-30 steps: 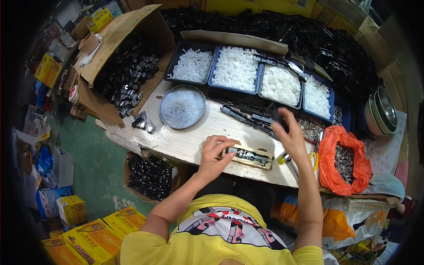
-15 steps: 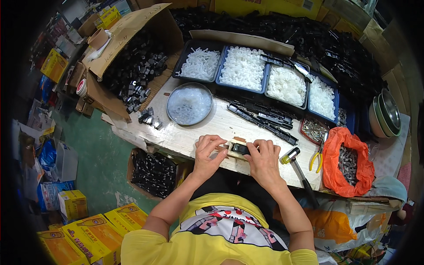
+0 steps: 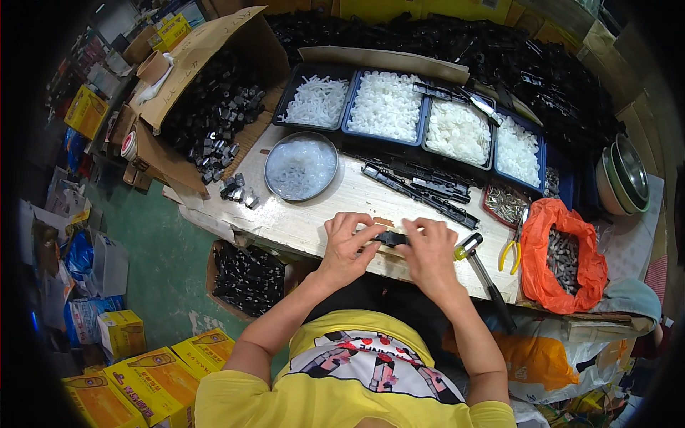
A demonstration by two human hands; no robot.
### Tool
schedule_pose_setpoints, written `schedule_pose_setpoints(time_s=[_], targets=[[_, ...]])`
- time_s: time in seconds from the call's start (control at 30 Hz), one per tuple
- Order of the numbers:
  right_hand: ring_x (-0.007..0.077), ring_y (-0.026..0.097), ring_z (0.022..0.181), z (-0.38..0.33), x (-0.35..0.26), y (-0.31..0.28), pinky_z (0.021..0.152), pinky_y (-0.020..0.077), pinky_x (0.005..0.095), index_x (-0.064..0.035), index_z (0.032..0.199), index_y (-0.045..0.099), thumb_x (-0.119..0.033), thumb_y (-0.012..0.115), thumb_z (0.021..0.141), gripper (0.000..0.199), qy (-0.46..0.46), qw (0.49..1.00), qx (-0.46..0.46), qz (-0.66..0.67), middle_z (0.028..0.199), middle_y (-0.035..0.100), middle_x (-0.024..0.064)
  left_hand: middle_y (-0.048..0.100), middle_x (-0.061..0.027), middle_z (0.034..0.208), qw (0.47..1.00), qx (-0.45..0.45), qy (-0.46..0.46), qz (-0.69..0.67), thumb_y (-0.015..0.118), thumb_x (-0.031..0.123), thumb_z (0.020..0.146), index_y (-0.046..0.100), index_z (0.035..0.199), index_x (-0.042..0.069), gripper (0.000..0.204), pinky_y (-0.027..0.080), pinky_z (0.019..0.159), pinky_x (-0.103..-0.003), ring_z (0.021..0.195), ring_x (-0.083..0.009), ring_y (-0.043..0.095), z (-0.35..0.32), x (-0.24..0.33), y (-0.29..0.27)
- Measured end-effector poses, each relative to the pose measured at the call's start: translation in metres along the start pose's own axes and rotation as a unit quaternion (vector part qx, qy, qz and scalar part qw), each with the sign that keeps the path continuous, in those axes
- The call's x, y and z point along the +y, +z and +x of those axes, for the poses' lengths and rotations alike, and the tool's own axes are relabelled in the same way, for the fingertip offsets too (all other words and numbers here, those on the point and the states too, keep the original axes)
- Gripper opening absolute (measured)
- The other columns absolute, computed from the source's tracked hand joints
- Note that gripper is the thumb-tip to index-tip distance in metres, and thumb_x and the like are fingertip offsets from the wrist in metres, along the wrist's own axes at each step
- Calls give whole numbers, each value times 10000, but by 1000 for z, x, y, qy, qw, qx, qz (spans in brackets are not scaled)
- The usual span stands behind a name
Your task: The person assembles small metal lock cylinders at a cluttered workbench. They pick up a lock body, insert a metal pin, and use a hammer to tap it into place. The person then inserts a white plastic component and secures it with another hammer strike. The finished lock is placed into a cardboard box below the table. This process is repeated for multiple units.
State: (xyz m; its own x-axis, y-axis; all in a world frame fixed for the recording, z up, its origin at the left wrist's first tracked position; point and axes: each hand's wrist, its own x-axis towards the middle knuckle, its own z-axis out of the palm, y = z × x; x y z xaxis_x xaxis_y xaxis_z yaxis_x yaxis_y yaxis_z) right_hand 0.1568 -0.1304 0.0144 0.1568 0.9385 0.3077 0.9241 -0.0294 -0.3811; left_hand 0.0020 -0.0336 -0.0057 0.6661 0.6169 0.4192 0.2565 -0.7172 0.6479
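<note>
Over the near edge of the bench, a small dark oblong part (image 3: 390, 238) spans the gap between my hands. The thumb and fingers of my left hand (image 3: 349, 250) pinch its left end. My right hand (image 3: 432, 258) has its fingers curled at the right end, slightly blurred, with the fingertips against the part. Beneath the part a pale block (image 3: 389, 252) shows in a narrow strip, the rest covered by hands and part. A hammer (image 3: 485, 273) with a yellow-green face lies just right of my right hand.
Long black assemblies (image 3: 421, 196) lie beyond my hands. Behind them stand trays of white plastic pieces (image 3: 385, 107) and a round metal dish (image 3: 301, 165). Yellow-handled pliers (image 3: 509, 255) and an orange bag (image 3: 531, 274) of small grey parts sit right. A carton (image 3: 207, 64) holds dark, shiny pieces.
The dark part has shifted from lying in the pale block to between my fingertips, covering more of the block. My left hand has moved slightly right and turned inward; my right fingers have curled.
</note>
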Motion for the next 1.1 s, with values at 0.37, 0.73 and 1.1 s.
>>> schedule_pose_setpoints(time_s=[0.37, 0.73, 1.1], targets=[[308, 455, 921, -87, 77, -41, 800, 302, 460, -45, 1034, 560, -123, 617, 731, 319, 179, 968, 78, -159, 946, 502, 137, 524, -72, 1016, 976, -103, 163, 103, 546, 28, 677, 643, 986, 233, 384, 294, 769, -454, 937, -238, 477, 6, -4, 16], [257, 459, 899, -97, 74, -15, 724, 299, 415, -91, 949, 605, -181, 643, 734, 237, 194, 966, 89, -146, 903, 528, 78, 527, -55, 1051, 958, -192, 173, 127, 546, 17, 700, 627, 1074, 279, 463, 261, 750, -422, 917, -231, 443, 11, -10, 4], [242, 456, 885, -94, 71, -9, 716, 295, 411, -91, 943, 601, -180, 651, 723, 243, 187, 963, 99, -165, 904, 528, 61, 593, -210, 880, 965, -223, -85, 104, 598, 451, 773, 638, 889, 21, 448, 381, 814, -464, 869, -365, 530, 21, -7, 18]])
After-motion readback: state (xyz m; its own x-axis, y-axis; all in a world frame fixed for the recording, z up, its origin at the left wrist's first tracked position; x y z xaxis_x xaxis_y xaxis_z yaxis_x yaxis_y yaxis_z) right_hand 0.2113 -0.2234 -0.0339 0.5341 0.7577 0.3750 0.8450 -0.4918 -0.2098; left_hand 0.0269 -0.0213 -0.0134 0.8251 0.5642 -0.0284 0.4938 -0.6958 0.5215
